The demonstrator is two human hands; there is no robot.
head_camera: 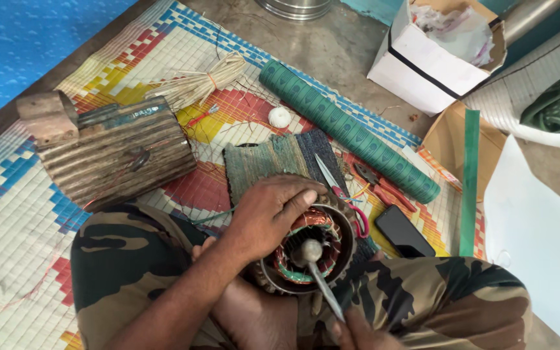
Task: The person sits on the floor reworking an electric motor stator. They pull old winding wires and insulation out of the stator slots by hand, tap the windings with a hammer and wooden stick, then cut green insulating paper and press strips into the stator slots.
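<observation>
Head view: seated on mat.
L hand (pixel 269 212): grips round metal copper-wound stator (pixel 309 249) rim, steadying it.
R hand (pixel 358 332): clenched on ball-ended steel rod (pixel 319 275), tip in bore.

Scissors (pixel 327 174) and pliers (pixel 372 181) behind stator (pixel 312 246)

The woven floor mat (pixel 27 214) shows cream squares with blue, red and yellow stepped checks. At two o'clock lies a green paper roll (pixel 348 131) printed with darker repeating shapes. The round motor stator (pixel 309 249) holds copper-red windings with green, possibly tape. The trousers (pixel 121 259) are olive-and-brown camouflage. At nine o'clock sits a brown ribbed block (pixel 115 152).
</observation>
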